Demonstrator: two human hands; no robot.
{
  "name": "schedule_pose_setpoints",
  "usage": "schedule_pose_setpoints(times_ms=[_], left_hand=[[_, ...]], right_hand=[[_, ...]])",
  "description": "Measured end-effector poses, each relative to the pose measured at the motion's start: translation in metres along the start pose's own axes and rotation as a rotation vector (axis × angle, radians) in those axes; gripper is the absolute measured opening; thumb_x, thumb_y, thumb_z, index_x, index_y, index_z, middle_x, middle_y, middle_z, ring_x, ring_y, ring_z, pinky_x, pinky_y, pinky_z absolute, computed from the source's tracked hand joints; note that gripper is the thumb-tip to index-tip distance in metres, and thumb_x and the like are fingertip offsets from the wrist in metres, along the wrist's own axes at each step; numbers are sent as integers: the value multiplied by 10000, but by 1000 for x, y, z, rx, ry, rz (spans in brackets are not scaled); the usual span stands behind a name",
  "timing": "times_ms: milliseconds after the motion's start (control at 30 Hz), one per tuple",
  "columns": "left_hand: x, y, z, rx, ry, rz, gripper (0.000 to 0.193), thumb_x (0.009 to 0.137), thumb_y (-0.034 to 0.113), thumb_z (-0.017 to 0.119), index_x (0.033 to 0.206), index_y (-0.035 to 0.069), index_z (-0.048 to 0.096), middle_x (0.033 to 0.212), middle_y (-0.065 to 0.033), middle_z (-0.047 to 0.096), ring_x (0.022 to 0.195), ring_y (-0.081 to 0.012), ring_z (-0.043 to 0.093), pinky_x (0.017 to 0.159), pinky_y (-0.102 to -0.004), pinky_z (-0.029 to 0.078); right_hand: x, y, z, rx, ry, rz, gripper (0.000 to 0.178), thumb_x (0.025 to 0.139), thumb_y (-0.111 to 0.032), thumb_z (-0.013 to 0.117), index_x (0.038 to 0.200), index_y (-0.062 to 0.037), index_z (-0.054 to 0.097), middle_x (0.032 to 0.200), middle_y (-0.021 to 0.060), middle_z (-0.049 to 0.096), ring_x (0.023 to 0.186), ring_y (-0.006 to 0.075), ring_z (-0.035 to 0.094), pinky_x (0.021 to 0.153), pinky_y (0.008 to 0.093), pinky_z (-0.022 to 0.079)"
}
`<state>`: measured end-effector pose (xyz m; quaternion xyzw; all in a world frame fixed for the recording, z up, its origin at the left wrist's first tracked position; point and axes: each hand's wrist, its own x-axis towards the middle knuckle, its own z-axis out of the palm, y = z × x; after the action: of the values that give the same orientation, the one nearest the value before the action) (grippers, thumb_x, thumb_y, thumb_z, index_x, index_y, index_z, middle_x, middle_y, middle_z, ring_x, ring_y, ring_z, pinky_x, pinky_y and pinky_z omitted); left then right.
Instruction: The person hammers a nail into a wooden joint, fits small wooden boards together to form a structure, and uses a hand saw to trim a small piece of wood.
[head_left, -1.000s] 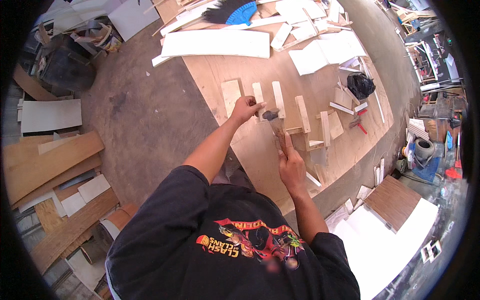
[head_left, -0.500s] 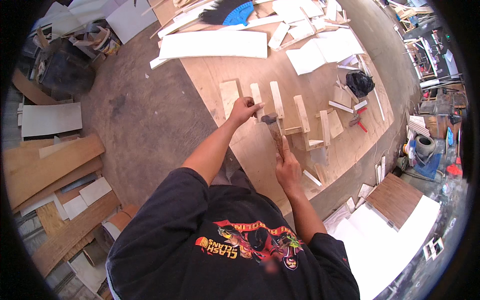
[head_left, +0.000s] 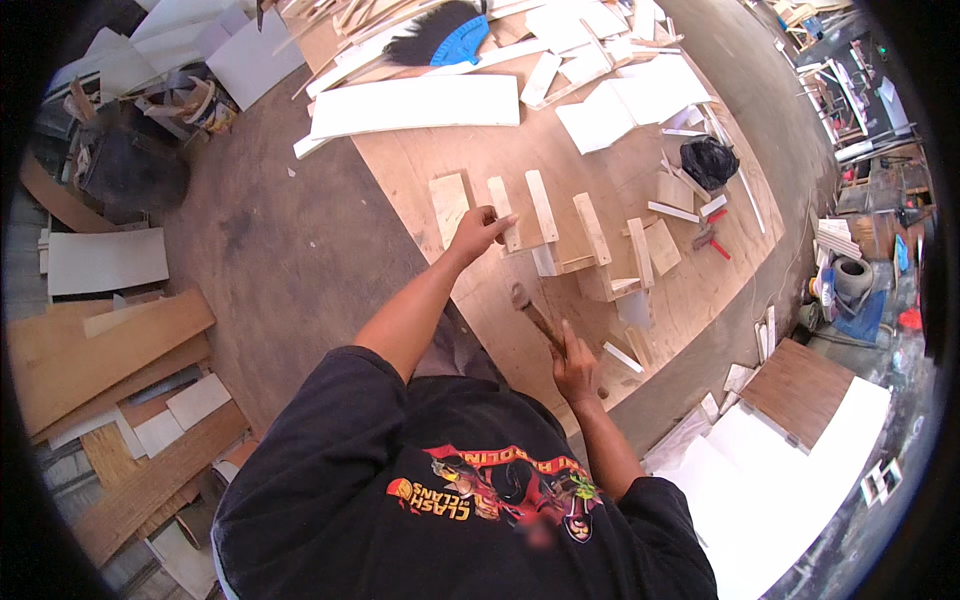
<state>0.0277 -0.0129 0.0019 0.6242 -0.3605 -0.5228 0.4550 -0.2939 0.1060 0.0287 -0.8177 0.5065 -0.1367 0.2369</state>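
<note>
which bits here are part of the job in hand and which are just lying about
Job in hand:
- hammer, held in the right hand
- wooden slats, with the left hand at one

Apparently just lying about:
- brush
- black bag
- red-handled tool
- long white board

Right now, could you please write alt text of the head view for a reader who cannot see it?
A person in a black T-shirt holds a hammer in the right hand, while the left hand touches a pale wooden strip on a plywood table. White boards and a blue-and-black brush lie at its far end.
</note>
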Motion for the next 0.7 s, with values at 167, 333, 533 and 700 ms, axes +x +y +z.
schedule_pose_setpoints(times_ms=[167, 333, 533, 700], left_hand=[[-5, -23, 9, 120, 16, -131, 535, 902, 458, 747, 1004, -66, 706, 878, -103, 720, 832, -172, 665, 767, -330, 516], [-28, -27, 30, -9, 39, -54, 613, 879, 474, 765, 1179, -51, 669, 1077, -115, 709, 988, -174, 631, 894, -340, 474], [-41, -20, 40, 16, 17, -185, 729, 876, 547, 736, 1335, 0, 589, 1322, -178, 621, 1281, -279, 535, 1012, -440, 425], [-42, -28, 37, -18, 47, -277, 861, 897, 558, 702, 1490, -2, 424, 1492, -242, 466, 1404, -355, 426, 1031, -544, 415]], right_hand=[[-46, 43, 37, -150, -43, 113, 372, 850, -117, 705, 1208, -87, 605, 989, 177, 635, 886, 386, 651, 763, 478, 534], [-67, 77, 65, -258, -51, 188, 435, 833, -97, 685, 1251, -81, 565, 1117, 211, 601, 970, 417, 626, 830, 497, 526], [-73, 100, 78, -204, -69, 191, 483, 834, -175, 734, 1272, -75, 557, 1180, 227, 585, 1090, 415, 584, 914, 507, 502], [-39, 88, 11, -214, 98, 104, 608, 819, -304, 777, 1323, -54, 549, 1254, 231, 577, 1173, 429, 543, 1003, 504, 452]])
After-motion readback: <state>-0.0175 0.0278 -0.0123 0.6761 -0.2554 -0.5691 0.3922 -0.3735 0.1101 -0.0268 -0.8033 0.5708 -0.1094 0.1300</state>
